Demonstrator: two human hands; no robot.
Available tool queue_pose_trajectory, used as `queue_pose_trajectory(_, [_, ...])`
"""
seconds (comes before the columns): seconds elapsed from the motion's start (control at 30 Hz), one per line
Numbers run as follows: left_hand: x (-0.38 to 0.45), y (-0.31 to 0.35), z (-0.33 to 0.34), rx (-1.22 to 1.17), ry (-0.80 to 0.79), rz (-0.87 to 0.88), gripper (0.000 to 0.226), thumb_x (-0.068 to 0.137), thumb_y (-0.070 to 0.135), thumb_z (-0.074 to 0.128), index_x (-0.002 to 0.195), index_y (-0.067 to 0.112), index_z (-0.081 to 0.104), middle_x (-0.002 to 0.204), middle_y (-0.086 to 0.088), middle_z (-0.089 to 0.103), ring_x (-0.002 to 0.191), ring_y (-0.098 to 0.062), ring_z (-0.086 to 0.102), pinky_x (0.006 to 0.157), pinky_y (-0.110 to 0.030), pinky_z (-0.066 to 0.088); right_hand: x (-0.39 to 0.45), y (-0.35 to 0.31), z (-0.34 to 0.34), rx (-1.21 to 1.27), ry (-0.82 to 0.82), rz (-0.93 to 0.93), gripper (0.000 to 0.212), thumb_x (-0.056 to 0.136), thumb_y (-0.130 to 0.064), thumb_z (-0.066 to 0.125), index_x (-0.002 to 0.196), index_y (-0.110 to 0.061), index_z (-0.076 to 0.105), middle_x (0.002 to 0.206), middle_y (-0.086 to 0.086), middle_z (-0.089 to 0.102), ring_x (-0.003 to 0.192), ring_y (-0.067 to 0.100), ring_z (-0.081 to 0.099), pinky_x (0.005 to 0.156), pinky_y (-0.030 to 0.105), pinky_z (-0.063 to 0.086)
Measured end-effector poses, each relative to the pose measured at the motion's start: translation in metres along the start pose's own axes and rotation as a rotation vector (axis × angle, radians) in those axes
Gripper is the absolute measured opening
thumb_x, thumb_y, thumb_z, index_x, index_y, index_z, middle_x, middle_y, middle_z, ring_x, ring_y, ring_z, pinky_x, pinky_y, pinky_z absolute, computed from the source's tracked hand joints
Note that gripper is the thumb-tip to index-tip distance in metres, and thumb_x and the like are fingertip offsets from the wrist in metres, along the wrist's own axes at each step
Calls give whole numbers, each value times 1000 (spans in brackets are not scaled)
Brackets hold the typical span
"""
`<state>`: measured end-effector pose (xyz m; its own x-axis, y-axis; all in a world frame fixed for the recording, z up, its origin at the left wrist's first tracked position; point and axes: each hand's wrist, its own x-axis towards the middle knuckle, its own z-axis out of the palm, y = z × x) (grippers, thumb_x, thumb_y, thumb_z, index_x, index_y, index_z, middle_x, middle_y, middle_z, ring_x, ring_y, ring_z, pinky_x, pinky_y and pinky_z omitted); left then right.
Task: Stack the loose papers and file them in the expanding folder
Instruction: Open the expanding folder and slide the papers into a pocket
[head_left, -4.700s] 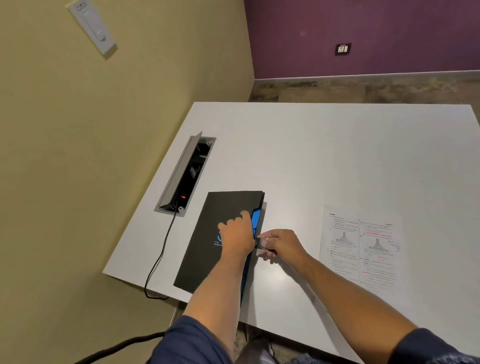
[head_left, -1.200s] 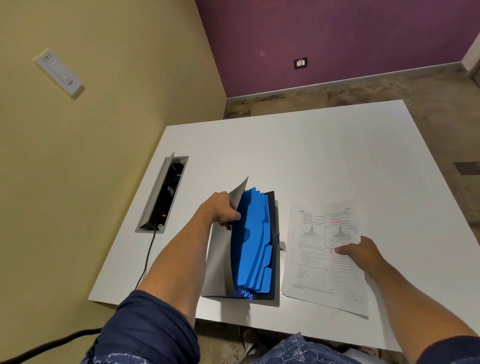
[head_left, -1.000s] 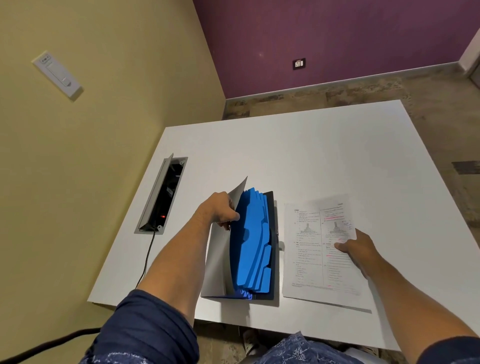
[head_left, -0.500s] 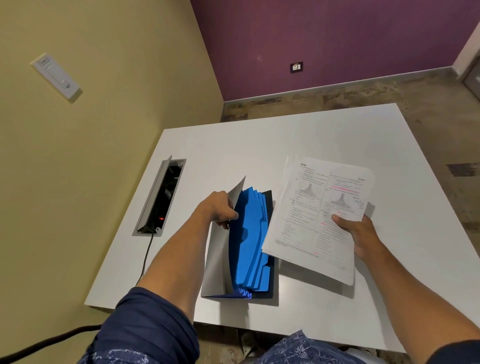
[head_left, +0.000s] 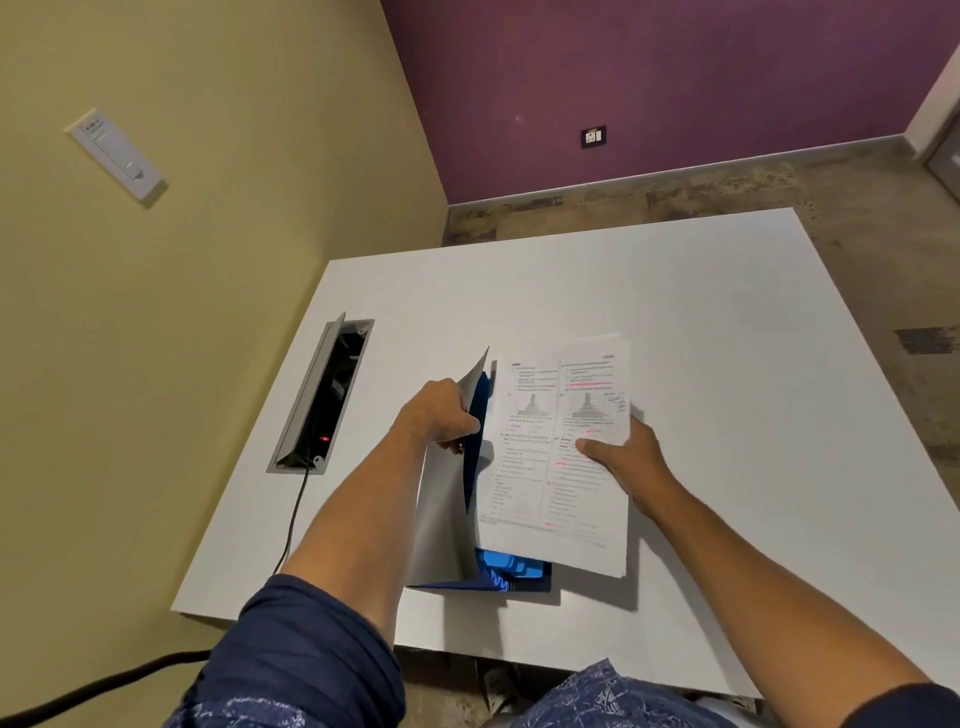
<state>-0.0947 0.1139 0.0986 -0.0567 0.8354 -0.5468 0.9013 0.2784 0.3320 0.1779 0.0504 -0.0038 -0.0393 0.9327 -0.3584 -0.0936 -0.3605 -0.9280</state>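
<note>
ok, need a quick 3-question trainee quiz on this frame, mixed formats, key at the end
1. True or false: the papers lie flat on the table, untouched.
2. Multiple choice: what is the left hand doing? A) pressing the floor socket B) holding the grey cover of the expanding folder open C) resting on the table
3. Fill in: the open cable box sunk in the table shows a small ____ light.

Key
1. False: the right hand has a grip on the stack, held over the open folder.
2. B
3. red
</note>
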Motion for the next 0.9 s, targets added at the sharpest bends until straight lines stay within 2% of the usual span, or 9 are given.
queue_pose_trajectory(0.07, [1, -1, 1, 14, 36, 11, 19, 73, 9, 60, 77, -4, 73, 59, -10, 76, 63, -25, 80, 69, -40, 68, -2, -2, 6, -109, -45, -13, 48, 84, 5, 82, 119, -25, 68, 117, 0, 76, 101, 14, 74, 90, 32, 61])
queue_pose_trajectory(0.2, [2, 0, 6, 17, 39, 8, 21, 73, 10, 60, 83, -4, 72, 62, -12, 77, 60, -24, 79, 70, -43, 68, -5, -11, 20, -330, -102, -21, 52, 84, 0, 76, 133, -15, 67, 125, 5, 75, 111, 25, 72, 98, 45, 60])
queue_pose_trajectory(0.3, [2, 1, 9, 15, 46, 4, 17, 75, 10, 60, 83, -2, 69, 67, -14, 78, 60, -25, 79, 70, -43, 68, -7, -18, 29, -493, -130, -54, 49, 83, -7, 73, 129, -23, 67, 121, -4, 73, 100, 17, 73, 80, 27, 62])
queue_pose_trajectory(0.37, [2, 2, 11, 21, 51, 0, 18, 76, 11, 61, 85, -2, 70, 69, -14, 78, 61, -26, 79, 69, -43, 68, -7, -24, 35, -562, -160, -64, 46, 82, -10, 70, 121, -34, 64, 114, -11, 72, 88, 4, 70, 62, 12, 53])
queue_pose_trajectory(0.53, [2, 3, 17, 42, 39, 7, 13, 81, 12, 67, 87, 1, 70, 75, -12, 77, 63, -25, 79, 69, -41, 68, -5, -31, 58, -623, -111, -50, 44, 85, -12, 66, 126, -25, 60, 120, 1, 72, 95, 21, 69, 68, 29, 56])
queue_pose_trajectory(0.67, [2, 7, 19, 48, 47, 10, 7, 79, 13, 68, 80, 6, 67, 71, -8, 74, 56, -20, 76, 60, -32, 67, 0, -26, 83, -610, -66, -42, 44, 93, -15, 66, 135, -14, 51, 131, 9, 66, 97, 22, 64, 65, 29, 52])
queue_pose_trajectory(0.77, [5, 8, 19, -46, 44, -5, 16, 80, 10, 66, 90, -1, 70, 76, -14, 76, 52, -22, 77, 54, -33, 66, 2, -19, 100, -609, -62, 4, 45, 99, -22, 65, 138, -12, 45, 132, 12, 65, 103, 27, 68, 70, 34, 58])
queue_pose_trajectory(0.83, [5, 9, 19, -80, 51, -3, 19, 82, 12, 69, 96, -1, 68, 79, -13, 75, 49, -20, 75, 47, -28, 62, 0, -13, 108, -643, -80, 14, 52, 101, -25, 63, 145, -13, 37, 137, 14, 63, 108, 28, 68, 75, 37, 61])
queue_pose_trajectory(0.9, [6, 9, 19, -99, 55, 4, 14, 83, 12, 71, 92, 3, 66, 78, -11, 72, 44, -17, 73, 42, -22, 56, -2, -8, 113, -644, -134, 20, 76, 102, -25, 62, 162, -14, 15, 149, 14, 54, 114, 29, 67, 79, 35, 61])
